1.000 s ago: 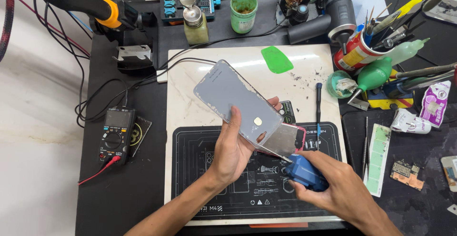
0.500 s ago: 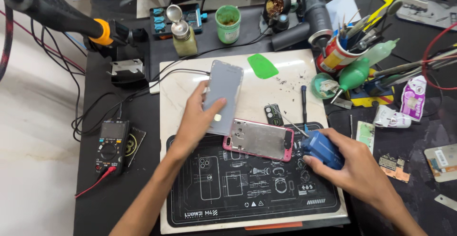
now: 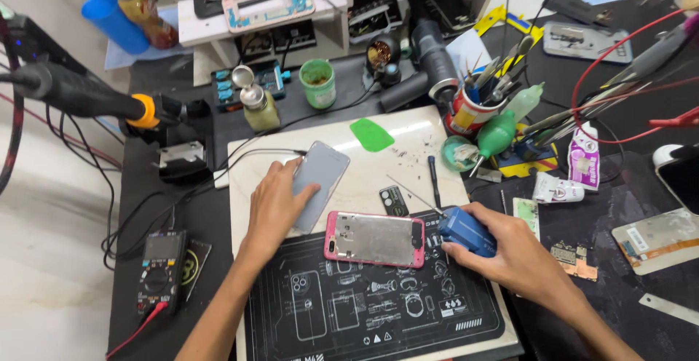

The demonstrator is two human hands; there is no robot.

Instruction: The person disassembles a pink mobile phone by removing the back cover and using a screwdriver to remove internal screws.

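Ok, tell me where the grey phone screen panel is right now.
In the head view the flat grey phone screen panel lies on the white board left of centre, under the left hand, just up-left of the pink-framed phone body.

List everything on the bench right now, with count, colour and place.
flat grey phone panel: 1, grey, white board, under left hand
pink-framed phone body: 1, pink with silver inside, black printed mat
black printed work mat: 1, front centre
blue blocky hand tool: 1, in right hand
green plastic pick: 1, white board
black multimeter: 1, left edge
green cup: 1, rear centre
left hand: on grey panel
right hand: gripping blue tool
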